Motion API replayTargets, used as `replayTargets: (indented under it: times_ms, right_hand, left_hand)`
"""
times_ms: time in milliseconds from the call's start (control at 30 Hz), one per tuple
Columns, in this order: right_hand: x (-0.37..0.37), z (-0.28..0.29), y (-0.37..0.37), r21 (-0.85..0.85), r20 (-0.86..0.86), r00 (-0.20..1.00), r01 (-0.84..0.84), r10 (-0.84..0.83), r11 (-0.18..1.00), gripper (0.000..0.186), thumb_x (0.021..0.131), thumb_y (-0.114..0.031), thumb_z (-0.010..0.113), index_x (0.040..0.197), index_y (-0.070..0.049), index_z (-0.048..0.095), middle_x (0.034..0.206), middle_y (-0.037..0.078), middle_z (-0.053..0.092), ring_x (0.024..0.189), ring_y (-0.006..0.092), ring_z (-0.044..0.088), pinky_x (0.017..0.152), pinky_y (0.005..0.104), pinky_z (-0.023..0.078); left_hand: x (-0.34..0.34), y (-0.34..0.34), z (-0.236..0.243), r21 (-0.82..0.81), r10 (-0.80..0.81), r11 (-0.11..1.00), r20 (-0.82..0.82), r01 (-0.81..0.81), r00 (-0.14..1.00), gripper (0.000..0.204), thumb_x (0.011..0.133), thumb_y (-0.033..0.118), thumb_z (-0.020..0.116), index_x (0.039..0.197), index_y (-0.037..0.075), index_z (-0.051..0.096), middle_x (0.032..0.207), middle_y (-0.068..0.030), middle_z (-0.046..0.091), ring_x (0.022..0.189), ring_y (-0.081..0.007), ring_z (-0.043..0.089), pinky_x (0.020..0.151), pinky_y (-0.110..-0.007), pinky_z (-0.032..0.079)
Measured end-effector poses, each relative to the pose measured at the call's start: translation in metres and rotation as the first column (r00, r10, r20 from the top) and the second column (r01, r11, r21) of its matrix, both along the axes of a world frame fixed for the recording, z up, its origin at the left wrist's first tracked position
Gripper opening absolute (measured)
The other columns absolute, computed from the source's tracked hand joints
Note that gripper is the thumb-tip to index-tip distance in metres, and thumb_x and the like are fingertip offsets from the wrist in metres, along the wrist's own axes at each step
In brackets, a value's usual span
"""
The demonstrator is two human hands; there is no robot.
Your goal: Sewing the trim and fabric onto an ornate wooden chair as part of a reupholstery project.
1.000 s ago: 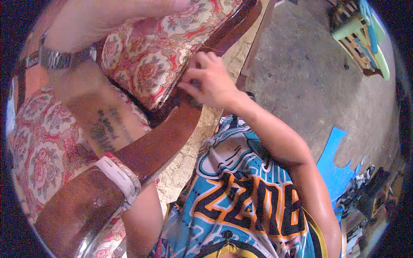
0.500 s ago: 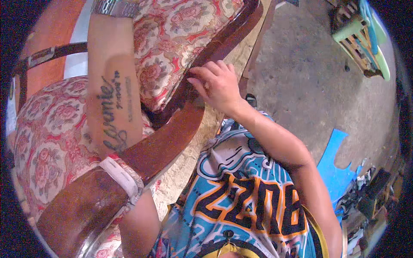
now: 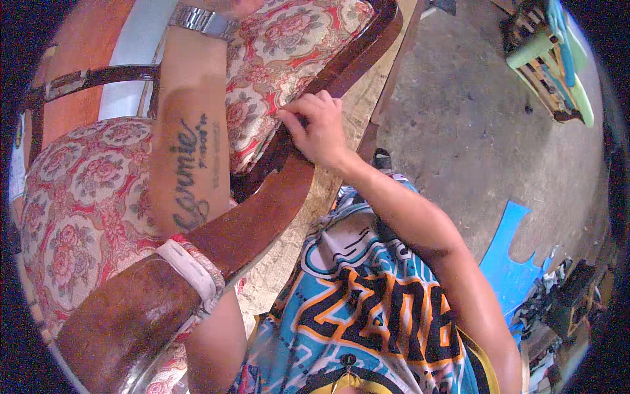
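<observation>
Flowery cushion [image 3: 282,39] sits at the top middle, with a dark wooden edge [image 3: 335,82] along its right side. Far on the left is a round, puffy part [image 3: 79,217] with the same red and cream flower cloth. Below it, a shiny brown wooden arm [image 3: 262,197] curves up to the middle, and a whitish strip of cloth [image 3: 193,269] lies across it. The left forearm reaches up past this wood, with a silver watch [image 3: 200,21] on it. Its left hand [image 3: 246,5] is by the cushion, cut off at the top, so I cannot tell if it grips anything. Next comes the right hand [image 3: 319,125], fingers bent, thumb and fingertip close together at the cushion's edge. I cannot tell if it pinches something. To the right, a blue sheet [image 3: 508,256] lies on the gray floor [image 3: 459,118].
</observation>
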State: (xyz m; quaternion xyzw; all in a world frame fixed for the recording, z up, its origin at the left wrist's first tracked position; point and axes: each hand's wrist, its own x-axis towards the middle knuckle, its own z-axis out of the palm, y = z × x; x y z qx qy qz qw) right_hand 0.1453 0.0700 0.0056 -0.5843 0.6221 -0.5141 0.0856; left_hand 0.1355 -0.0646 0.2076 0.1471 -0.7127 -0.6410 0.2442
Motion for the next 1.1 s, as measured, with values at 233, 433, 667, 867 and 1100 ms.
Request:
replayTargets:
  times_ms: [233, 433, 667, 867, 1100]
  right_hand:
    - [-0.026, 0.054, 0.045, -0.243, 0.882, 0.373, -0.163, 0.288, 0.956, 0.022, 0.091, -0.028, 0.048, 0.087, -0.006, 0.051, 0.073, 0.008, 0.056, 0.075, 0.0220, 0.055, 0.074, 0.0367, 0.043]
    - [-0.157, 0.110, 0.079, -0.527, 0.808, -0.324, -0.022, 0.492, 0.850, 0.022, 0.093, -0.017, 0.042, 0.072, -0.012, 0.040, 0.058, -0.003, 0.024, 0.053, 0.0107, 0.027, 0.050, 0.0277, 0.029]
    - [-0.275, 0.158, 0.088, -0.119, 0.752, 0.603, 0.522, -0.267, 0.845, 0.030, 0.089, -0.008, 0.040, 0.062, -0.012, 0.030, 0.058, -0.002, 0.022, 0.055, 0.0123, 0.023, 0.053, 0.0285, 0.023]
    - [-0.256, 0.096, 0.065, -0.089, 0.983, 0.182, 0.358, 0.024, 0.930, 0.027, 0.092, -0.019, 0.047, 0.065, -0.012, 0.044, 0.058, -0.002, 0.036, 0.059, 0.0133, 0.035, 0.055, 0.0294, 0.030]
    - [-0.147, 0.040, -0.039, -0.116, 0.443, 0.897, 0.034, 0.021, 0.993, 0.020, 0.092, -0.023, 0.051, 0.083, -0.006, 0.055, 0.066, 0.005, 0.048, 0.063, 0.0166, 0.048, 0.056, 0.0294, 0.040]
  left_hand:
    - [0.023, -0.001, -0.027, -0.558, 0.367, 0.827, 0.439, -0.071, 0.820, 0.052, 0.080, 0.041, 0.066, 0.114, 0.003, 0.051, 0.101, -0.0092, 0.056, 0.091, -0.0200, 0.058, 0.076, -0.035, 0.048]
    - [0.033, 0.031, -0.090, -0.343, 0.045, 0.931, -0.230, -0.124, 0.972, 0.047, 0.076, 0.028, 0.074, 0.113, 0.004, 0.058, 0.097, -0.0077, 0.064, 0.089, -0.0183, 0.061, 0.075, -0.032, 0.049]
    - [0.097, 0.076, -0.116, -0.194, 0.156, 0.981, 0.692, -0.027, 0.705, 0.042, 0.074, 0.021, 0.074, 0.111, 0.009, 0.058, 0.099, -0.0086, 0.060, 0.092, -0.0227, 0.058, 0.080, -0.034, 0.047]
    - [0.137, 0.127, -0.120, -0.807, 0.894, 0.447, 0.418, -0.386, 0.162, 0.021, 0.086, 0.028, 0.059, 0.086, 0.007, 0.062, 0.083, -0.0132, 0.062, 0.074, -0.0331, 0.058, 0.066, -0.040, 0.046]
    - [0.165, 0.153, -0.163, -0.739, 0.867, 0.391, 0.496, -0.548, -0.050, 0.035, 0.085, 0.030, 0.062, 0.061, 0.005, 0.056, 0.056, -0.0144, 0.051, 0.050, -0.0321, 0.049, 0.052, -0.040, 0.040]
